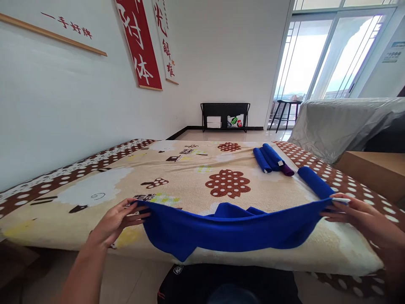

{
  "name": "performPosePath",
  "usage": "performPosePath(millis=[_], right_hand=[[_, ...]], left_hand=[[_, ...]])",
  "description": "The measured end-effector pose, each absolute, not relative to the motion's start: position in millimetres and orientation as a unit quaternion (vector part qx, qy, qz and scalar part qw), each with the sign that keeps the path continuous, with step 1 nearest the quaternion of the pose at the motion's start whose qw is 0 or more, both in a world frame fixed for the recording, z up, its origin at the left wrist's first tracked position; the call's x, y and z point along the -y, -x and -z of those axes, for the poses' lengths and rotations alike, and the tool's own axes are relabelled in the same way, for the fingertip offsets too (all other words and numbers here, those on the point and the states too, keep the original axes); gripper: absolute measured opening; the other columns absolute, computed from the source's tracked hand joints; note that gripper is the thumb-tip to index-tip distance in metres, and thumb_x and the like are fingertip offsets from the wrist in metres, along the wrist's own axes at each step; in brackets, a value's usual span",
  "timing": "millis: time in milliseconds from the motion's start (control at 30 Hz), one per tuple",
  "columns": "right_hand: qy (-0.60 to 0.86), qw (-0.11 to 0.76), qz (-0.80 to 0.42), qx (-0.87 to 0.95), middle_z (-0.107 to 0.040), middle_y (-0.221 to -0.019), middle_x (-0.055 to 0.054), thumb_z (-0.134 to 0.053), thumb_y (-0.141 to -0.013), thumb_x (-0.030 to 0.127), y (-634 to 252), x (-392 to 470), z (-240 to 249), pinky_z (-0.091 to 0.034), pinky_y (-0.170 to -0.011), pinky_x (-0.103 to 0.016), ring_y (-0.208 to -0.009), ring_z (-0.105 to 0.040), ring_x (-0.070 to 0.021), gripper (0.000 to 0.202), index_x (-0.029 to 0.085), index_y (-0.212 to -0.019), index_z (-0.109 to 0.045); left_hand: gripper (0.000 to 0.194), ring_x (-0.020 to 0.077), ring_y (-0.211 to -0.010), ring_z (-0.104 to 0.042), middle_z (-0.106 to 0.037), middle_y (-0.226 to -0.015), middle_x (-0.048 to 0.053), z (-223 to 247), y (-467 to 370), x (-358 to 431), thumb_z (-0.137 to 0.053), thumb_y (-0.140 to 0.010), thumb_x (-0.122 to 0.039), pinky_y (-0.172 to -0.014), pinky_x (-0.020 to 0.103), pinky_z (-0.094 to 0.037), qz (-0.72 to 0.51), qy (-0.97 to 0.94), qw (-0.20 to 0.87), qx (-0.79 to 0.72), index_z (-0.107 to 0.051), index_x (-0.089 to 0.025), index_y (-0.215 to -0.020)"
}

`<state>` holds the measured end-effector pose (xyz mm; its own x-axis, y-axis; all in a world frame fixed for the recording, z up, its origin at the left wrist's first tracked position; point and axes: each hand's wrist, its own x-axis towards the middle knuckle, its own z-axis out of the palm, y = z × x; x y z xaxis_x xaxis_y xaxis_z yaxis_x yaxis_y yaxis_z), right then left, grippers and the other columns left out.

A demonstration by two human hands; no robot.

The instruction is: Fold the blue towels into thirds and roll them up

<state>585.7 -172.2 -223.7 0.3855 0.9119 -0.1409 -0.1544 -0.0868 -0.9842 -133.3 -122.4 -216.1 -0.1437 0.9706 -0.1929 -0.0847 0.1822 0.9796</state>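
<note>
A blue towel (pixel 234 234) is stretched between my two hands at the near edge of the bed, sagging in the middle with a corner hanging down. My left hand (pixel 122 217) pinches its left end between thumb and fingers. At the other end, my right hand (pixel 351 209) grips the towel's corner, where a small white tag (pixel 341 200) shows. Part of the cloth lies bunched on the blanket behind the stretched edge. Just beyond my right hand rests a rolled blue towel (pixel 314 182).
Farther back on the patterned blanket (pixel 190 169) lie several rolled towels (pixel 268 157), blue ones and a purple one (pixel 287 170). A black rack (pixel 225 116) stands by the far wall. To the right are a plastic-covered piece of furniture (pixel 344 122) and a cardboard box (pixel 376 169).
</note>
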Motion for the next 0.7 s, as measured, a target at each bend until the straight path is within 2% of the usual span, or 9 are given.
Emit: performPosePath(millis=[67,167,233,333,433,500,600,700], right_hand=[[0.559,0.579,-0.504,0.314,-0.069,-0.108,-0.017,-0.082,-0.059,0.027,-579,149,222,-0.057,-0.076,-0.046,-0.089,-0.070,-0.0345,0.037,0.021,-0.094,-0.070],[0.511,0.612,-0.493,0.348,-0.068,-0.101,-0.014,-0.077,-0.068,0.023,-565,116,217,-0.055,-0.074,-0.041,-0.085,-0.069,-0.0268,0.025,0.015,-0.089,-0.067],[0.465,0.670,-0.436,0.382,-0.067,-0.095,-0.009,-0.074,-0.072,0.021,-555,99,209,-0.053,-0.076,-0.035,-0.087,-0.066,-0.0200,0.018,0.015,-0.087,-0.066],[0.386,0.761,-0.341,0.395,-0.062,-0.097,0.001,-0.070,-0.076,0.022,-545,84,193,-0.047,-0.087,-0.026,-0.099,-0.060,-0.0116,0.019,0.023,-0.093,-0.062],[0.347,0.800,-0.269,0.408,-0.059,-0.096,0.003,-0.069,-0.074,0.024,-545,81,187,-0.046,-0.090,-0.027,-0.102,-0.057,-0.0116,0.024,0.027,-0.097,-0.060],[0.370,0.794,-0.247,0.414,-0.060,-0.094,0.002,-0.070,-0.072,0.026,-550,85,194,-0.046,-0.087,-0.027,-0.098,-0.058,-0.0128,0.025,0.027,-0.095,-0.062],[0.436,0.762,-0.257,0.404,-0.063,-0.087,0.001,-0.074,-0.067,0.025,-563,99,218,-0.048,-0.078,-0.025,-0.084,-0.058,-0.0133,0.021,0.024,-0.087,-0.067],[0.540,0.676,-0.295,0.405,-0.067,-0.079,-0.003,-0.080,-0.059,0.022,-577,118,248,-0.046,-0.064,-0.025,-0.074,-0.058,-0.0159,0.022,0.020,-0.080,-0.074]], left_hand=[[0.041,0.0325,-0.086,-0.074,-0.075,-0.092,0.009,225,122,92,-0.083,-0.069,-0.027,-0.077,0.049,-0.060,-0.512,-0.389,0.531,-0.552,-0.053,-0.022,-0.097],[0.028,0.0291,-0.087,-0.073,-0.073,-0.089,0.008,227,98,51,-0.076,-0.075,-0.018,-0.077,0.055,-0.058,-0.563,-0.385,0.537,-0.496,-0.054,-0.020,-0.092],[0.018,0.0244,-0.093,-0.070,-0.072,-0.092,0.005,218,80,33,-0.071,-0.080,-0.019,-0.084,0.055,-0.057,-0.631,-0.393,0.526,-0.414,-0.055,-0.020,-0.089],[0.010,0.0188,-0.108,-0.062,-0.070,-0.104,-0.001,196,60,20,-0.067,-0.084,-0.024,-0.095,0.050,-0.052,-0.743,-0.415,0.441,-0.284,-0.058,-0.025,-0.088],[0.012,0.0176,-0.118,-0.056,-0.067,-0.115,-0.003,183,58,22,-0.068,-0.084,-0.027,-0.099,0.045,-0.050,-0.781,-0.438,0.384,-0.226,-0.060,-0.030,-0.092],[0.014,0.0186,-0.117,-0.057,-0.067,-0.114,-0.003,187,69,30,-0.070,-0.082,-0.030,-0.098,0.044,-0.051,-0.774,-0.449,0.376,-0.243,-0.061,-0.030,-0.093],[0.023,0.0217,-0.107,-0.062,-0.069,-0.103,0.000,209,98,44,-0.075,-0.075,-0.038,-0.093,0.042,-0.054,-0.727,-0.460,0.369,-0.350,-0.062,-0.026,-0.089],[0.033,0.0263,-0.111,-0.061,-0.070,-0.108,0.005,239,133,63,-0.082,-0.066,-0.041,-0.093,0.036,-0.052,-0.593,-0.528,0.353,-0.495,-0.066,-0.021,-0.086]])
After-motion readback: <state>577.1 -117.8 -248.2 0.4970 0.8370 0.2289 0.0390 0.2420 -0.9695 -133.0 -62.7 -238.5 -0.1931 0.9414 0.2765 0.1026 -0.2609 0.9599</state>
